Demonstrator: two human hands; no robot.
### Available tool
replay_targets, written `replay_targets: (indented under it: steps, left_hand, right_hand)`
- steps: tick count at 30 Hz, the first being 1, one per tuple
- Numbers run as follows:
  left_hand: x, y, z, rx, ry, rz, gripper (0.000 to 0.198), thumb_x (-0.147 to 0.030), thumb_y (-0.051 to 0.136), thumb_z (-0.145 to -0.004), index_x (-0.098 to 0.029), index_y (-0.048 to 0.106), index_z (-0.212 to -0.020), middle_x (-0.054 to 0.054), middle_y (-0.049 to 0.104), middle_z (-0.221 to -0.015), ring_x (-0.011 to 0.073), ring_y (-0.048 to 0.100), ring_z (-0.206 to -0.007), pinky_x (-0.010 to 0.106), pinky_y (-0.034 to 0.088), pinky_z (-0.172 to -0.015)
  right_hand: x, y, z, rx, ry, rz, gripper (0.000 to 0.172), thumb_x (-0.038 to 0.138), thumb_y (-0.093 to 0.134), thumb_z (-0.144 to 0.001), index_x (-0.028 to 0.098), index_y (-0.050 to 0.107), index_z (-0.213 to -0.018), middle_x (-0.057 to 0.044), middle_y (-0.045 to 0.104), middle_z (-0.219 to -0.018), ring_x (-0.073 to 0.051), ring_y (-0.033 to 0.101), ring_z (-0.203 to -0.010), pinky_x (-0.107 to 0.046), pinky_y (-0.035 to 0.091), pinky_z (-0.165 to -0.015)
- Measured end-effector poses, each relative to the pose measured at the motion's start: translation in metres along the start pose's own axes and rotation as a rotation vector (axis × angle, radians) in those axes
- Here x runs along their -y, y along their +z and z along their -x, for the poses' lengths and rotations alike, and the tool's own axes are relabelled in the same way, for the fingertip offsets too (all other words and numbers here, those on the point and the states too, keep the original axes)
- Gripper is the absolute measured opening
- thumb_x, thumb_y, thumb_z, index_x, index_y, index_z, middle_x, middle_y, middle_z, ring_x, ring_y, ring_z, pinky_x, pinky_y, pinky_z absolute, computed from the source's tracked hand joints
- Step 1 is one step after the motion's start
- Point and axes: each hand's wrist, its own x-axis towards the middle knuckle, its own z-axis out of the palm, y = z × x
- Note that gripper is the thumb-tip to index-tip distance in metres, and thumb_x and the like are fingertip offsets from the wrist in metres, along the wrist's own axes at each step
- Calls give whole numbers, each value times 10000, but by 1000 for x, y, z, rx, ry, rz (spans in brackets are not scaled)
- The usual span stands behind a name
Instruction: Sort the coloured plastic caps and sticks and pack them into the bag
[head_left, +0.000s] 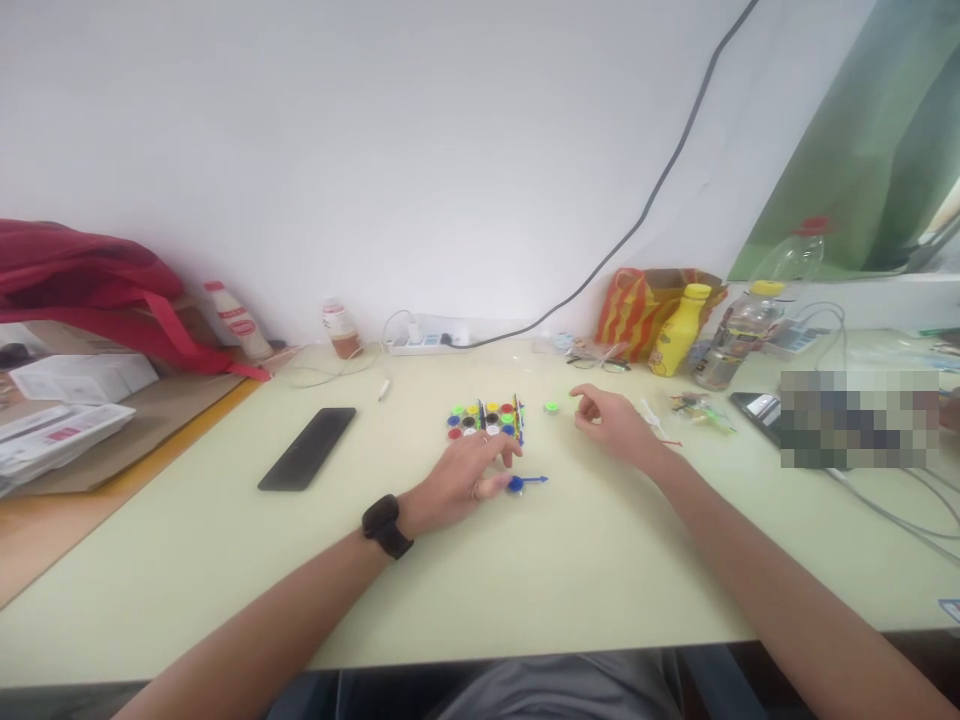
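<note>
Several small round coloured pieces (491, 409) stand packed in rows on the table, with thin dark and yellow strips between them. My left hand (472, 475) reaches over their near edge, fingers apart. Its thumb is at a blue disc (514, 484) with a blue arrow-tipped stick (536, 480); whether they touch is unclear. To the right, my right hand (609, 422) is raised with curled fingers. A tiny light green bit shows by its fingertips, too small to name. Just left of that hand lies a single green round piece (551, 407).
A black phone (307, 449) lies at left. Small coloured packets (701, 411) and a red-tipped stick (670, 442) lie right of my right hand. Behind stand a yellow bottle (679, 332), a striped bag (630, 310) and a power strip (427, 340). A red bag (90, 285) sits far left.
</note>
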Motion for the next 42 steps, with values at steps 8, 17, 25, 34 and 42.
replay_targets:
  steps: [8, 17, 25, 34, 42]
  left_hand:
    - [-8, 0, -2, -140, -73, 26, 287, -388, 412, -1056, -245, 597, -1223, 49, 692, -1061, 224, 621, -977, 353, 469, -871]
    - [-7, 10, -4, -275, -99, -18, 184, -306, 555, -1008, -250, 666, -1144, 31, 714, -1014, 202, 646, -943, 366, 492, -905]
    - [-7, 9, -4, -277, -77, -4, 199, -345, 553, -1023, -245, 673, -1145, 47, 724, -1036, 212, 652, -960, 371, 505, -901]
    - [-9, 9, -4, -285, -61, 1, 188, -327, 554, -1028, -249, 677, -1147, 40, 731, -1057, 203, 652, -952, 364, 496, -903]
    - [-8, 10, -4, -311, -80, 33, 197, -335, 559, -1023, -242, 700, -1124, 52, 733, -1034, 212, 651, -968, 378, 513, -910]
  right_hand:
    - [-4, 12, -1, -43, -64, 115, 286, 173, 505, -895, 207, 702, -1100, -76, 743, -1038, -229, 677, -933, -337, 471, -843]
    - [-4, 13, -1, 39, -75, 200, 300, 130, 497, -896, 196, 699, -1107, -94, 740, -1099, -245, 658, -1032, -343, 455, -890]
    - [14, -3, 4, 81, -116, 187, 166, 155, 502, -851, 220, 645, -905, -51, 706, -885, -220, 622, -847, -314, 404, -770]
    - [38, -11, 12, 260, -124, -81, 243, 230, 388, -969, 218, 612, -874, -5, 645, -810, -178, 578, -756, -287, 398, -721]
    - [45, 3, 17, 308, -135, -146, 163, 347, 602, -917, 216, 689, -959, 54, 443, -678, -131, 421, -632, -248, 325, -613]
